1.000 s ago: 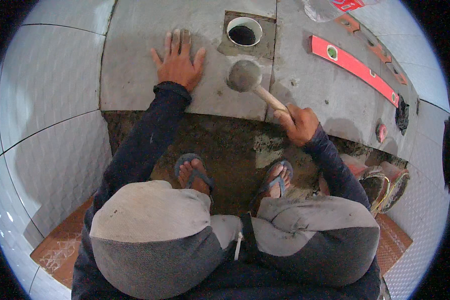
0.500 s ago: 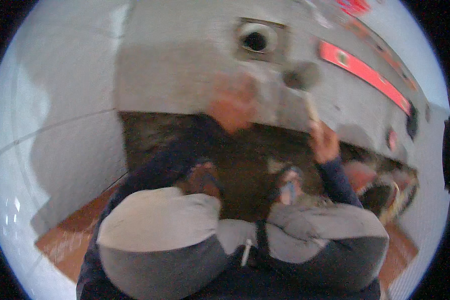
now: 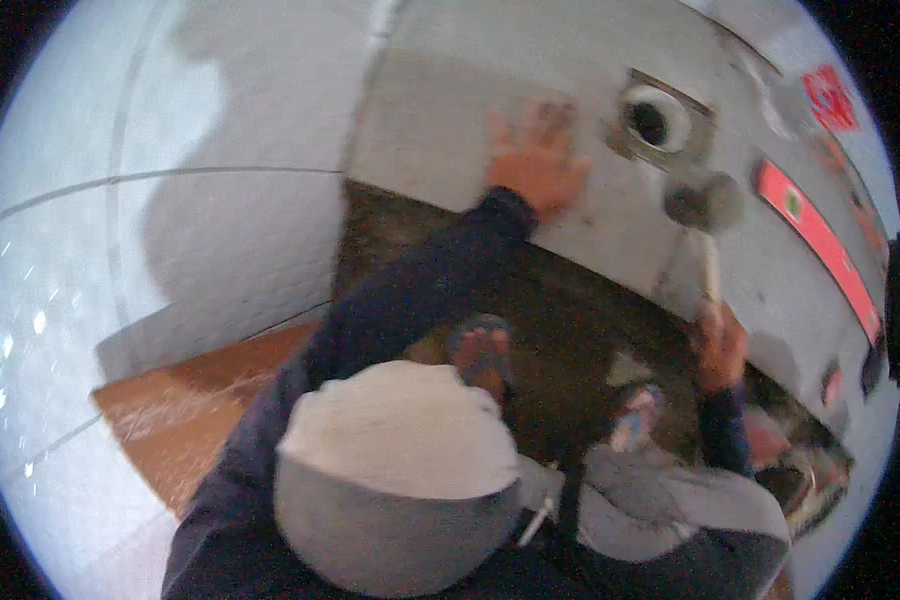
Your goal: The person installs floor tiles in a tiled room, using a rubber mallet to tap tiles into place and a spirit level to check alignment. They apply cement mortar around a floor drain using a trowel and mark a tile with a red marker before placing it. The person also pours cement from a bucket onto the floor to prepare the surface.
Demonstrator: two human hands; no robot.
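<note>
My left hand [image 3: 538, 165] lies on the large grey slab [image 3: 430, 110], fingers spread and a little blurred. It rests to the left of a square cutout holding a white pipe ring [image 3: 660, 118] with a dark opening. In my right hand [image 3: 718, 345] is a mallet [image 3: 710, 262], gripped by its pale handle. The mallet's round greyish head is over the slab, just below the pipe ring; whether it touches the surface I cannot tell. Beyond it to the right lies a red spirit level [image 3: 820, 250] with a green vial.
A dark, rough strip of ground [image 3: 570, 300] runs along the slab's near edge, with my sandalled feet on it. Pale tiles [image 3: 260, 120] stand at the left above a brown board [image 3: 210, 400]. A container of mixed items [image 3: 795, 480] is at the lower right.
My left hand has moved farther onto the slab and spread out flat. The whole view has shifted, so the slab, pipe ring and level appear farther right. My right hand keeps the mallet.
</note>
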